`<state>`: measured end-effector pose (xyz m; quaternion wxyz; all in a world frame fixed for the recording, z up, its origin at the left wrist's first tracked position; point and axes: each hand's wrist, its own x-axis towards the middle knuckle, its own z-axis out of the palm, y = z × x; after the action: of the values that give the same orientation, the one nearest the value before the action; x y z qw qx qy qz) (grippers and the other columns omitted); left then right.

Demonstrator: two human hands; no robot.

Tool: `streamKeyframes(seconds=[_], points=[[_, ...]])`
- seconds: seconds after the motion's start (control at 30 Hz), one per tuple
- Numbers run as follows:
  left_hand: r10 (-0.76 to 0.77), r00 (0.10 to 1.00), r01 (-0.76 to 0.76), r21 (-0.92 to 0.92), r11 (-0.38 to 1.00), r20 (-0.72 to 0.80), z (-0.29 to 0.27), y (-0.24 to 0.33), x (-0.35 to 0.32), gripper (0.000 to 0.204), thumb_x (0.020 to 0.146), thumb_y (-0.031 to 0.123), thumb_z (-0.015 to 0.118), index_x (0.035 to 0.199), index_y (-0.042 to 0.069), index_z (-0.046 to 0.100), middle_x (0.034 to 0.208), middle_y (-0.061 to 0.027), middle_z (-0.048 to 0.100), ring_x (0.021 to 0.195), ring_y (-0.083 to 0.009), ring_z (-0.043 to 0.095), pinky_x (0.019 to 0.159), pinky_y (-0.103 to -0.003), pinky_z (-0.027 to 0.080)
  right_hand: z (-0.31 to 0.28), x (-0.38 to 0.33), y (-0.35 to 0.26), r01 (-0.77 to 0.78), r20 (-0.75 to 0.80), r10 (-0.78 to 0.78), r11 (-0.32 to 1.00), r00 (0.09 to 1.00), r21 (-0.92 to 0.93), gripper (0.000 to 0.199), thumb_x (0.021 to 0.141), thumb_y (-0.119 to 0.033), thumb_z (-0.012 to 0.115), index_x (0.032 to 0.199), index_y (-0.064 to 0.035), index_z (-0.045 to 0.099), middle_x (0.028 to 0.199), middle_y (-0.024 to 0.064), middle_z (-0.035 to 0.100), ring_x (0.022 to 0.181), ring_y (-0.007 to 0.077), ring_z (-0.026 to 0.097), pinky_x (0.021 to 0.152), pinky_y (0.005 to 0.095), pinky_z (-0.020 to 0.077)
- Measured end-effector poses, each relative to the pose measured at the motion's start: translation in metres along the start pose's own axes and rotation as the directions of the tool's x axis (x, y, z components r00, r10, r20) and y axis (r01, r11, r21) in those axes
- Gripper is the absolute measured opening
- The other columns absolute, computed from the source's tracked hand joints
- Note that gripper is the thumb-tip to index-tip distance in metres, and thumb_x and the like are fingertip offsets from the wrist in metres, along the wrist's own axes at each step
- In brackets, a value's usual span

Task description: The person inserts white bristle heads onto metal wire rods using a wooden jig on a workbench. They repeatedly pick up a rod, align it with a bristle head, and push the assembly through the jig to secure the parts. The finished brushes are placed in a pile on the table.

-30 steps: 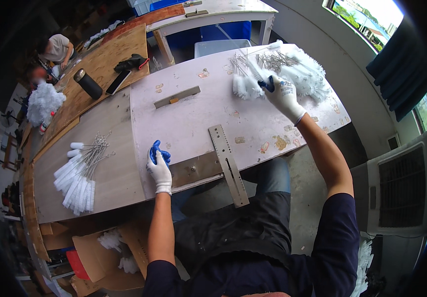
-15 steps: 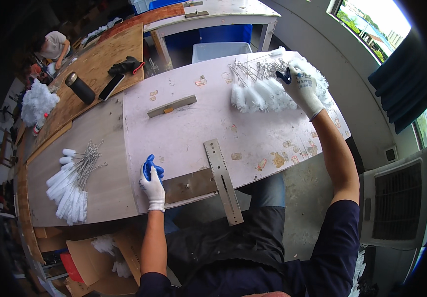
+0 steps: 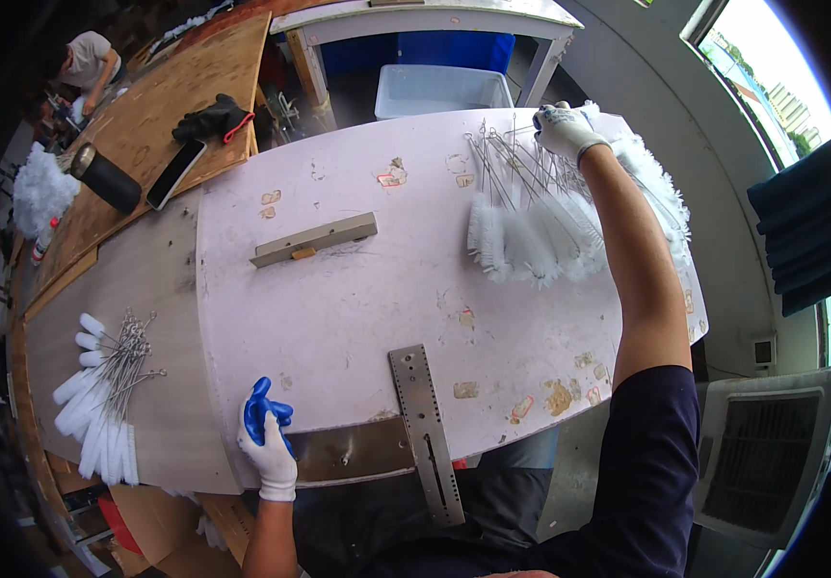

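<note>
White bristle brushes (image 3: 536, 241) with twisted wire stems lie in a heap at the far right of the pale table. My right hand (image 3: 567, 132), in a white glove, is at the stem end of this heap. Its fingers are curled together among the wires, and what they hold is hidden. My left hand (image 3: 267, 438), gloved in white with blue-coated fingers, rests near the front edge with fingers apart and nothing in them. Beside it a metal plate (image 3: 357, 451) is set at the table edge, crossed by a slotted metal bar (image 3: 425, 424) with a row of holes.
Another bunch of white brushes (image 3: 107, 405) lies at the left. A metal bar (image 3: 319, 239) sits mid-table. Farther left are a dark bottle (image 3: 107, 178), a phone (image 3: 175, 174) and black gloves (image 3: 213, 119). A clear bin (image 3: 444, 91) stands beyond; a person (image 3: 88, 67) works far left.
My right hand has gone from spread above the brush heap to curled at its wire stems, farther away. The view has shifted; my left hand stays near the front edge.
</note>
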<state>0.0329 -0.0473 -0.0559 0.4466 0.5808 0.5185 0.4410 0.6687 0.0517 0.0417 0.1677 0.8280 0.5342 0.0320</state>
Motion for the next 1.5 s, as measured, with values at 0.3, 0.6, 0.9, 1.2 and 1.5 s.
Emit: streamKeyframes(seconds=[0.3,0.6,0.9,1.2,1.5], points=[[-0.042,0.999,0.043,0.034,0.999,-0.022,-0.002,0.0,-0.005,0.048,0.089,0.005,0.052,0.134,-0.011,0.055,0.09,-0.0094,0.065,0.078,-0.015,0.058,0.069,-0.028,0.047,0.047,0.058,0.004,0.113,-0.017,-0.116,0.983,0.993,-0.142,0.035,0.093,-0.011,0.055,0.124,-0.0173,0.07,0.124,0.0198,0.066,0.113,0.0365,0.066,0.094,0.0458,0.0549],[-0.039,0.999,0.039,0.065,0.997,0.001,-0.001,0.002,0.0,0.043,0.094,0.004,0.05,0.134,-0.009,0.057,0.094,-0.0088,0.065,0.078,-0.0132,0.057,0.072,-0.028,0.048,0.048,0.053,-0.004,0.138,-0.102,-0.187,0.92,0.977,-0.367,0.024,0.095,-0.014,0.057,0.114,-0.016,0.071,0.118,0.0106,0.067,0.119,0.03,0.061,0.1,0.045,0.0493],[-0.018,0.999,0.02,0.066,0.998,-0.028,0.001,0.003,-0.004,0.042,0.095,0.005,0.05,0.134,-0.008,0.057,0.084,-0.006,0.061,0.076,-0.0121,0.055,0.071,-0.028,0.046,0.044,0.06,0.015,-0.047,-0.585,-0.103,0.971,0.804,-0.236,0.02,0.093,-0.019,0.061,0.111,-0.0139,0.068,0.113,0.0053,0.067,0.106,0.0282,0.065,0.089,0.0442,0.0531],[-0.035,0.999,0.035,0.025,0.999,0.0,-0.001,0.001,-0.002,0.045,0.089,-0.005,0.049,0.133,-0.009,0.057,0.09,-0.0071,0.064,0.078,-0.0124,0.057,0.071,-0.027,0.048,0.005,0.045,0.027,-0.024,-0.703,-0.189,0.959,0.686,-0.281,0.017,0.093,-0.016,0.057,0.107,-0.0119,0.065,0.106,0.007,0.068,0.099,0.0273,0.067,0.085,0.0425,0.0545],[-0.037,0.999,0.037,0.031,0.999,-0.004,0.0,0.005,0.0,0.046,0.089,-0.008,0.047,0.133,-0.007,0.059,0.084,-0.0038,0.061,0.075,-0.0112,0.055,0.07,-0.026,0.046,-0.007,0.028,0.011,-0.011,-0.343,-0.247,0.797,0.906,-0.604,0.018,0.094,-0.016,0.059,0.107,-0.0123,0.071,0.094,0.0084,0.071,0.091,0.0249,0.071,0.077,0.0429,0.0559]])
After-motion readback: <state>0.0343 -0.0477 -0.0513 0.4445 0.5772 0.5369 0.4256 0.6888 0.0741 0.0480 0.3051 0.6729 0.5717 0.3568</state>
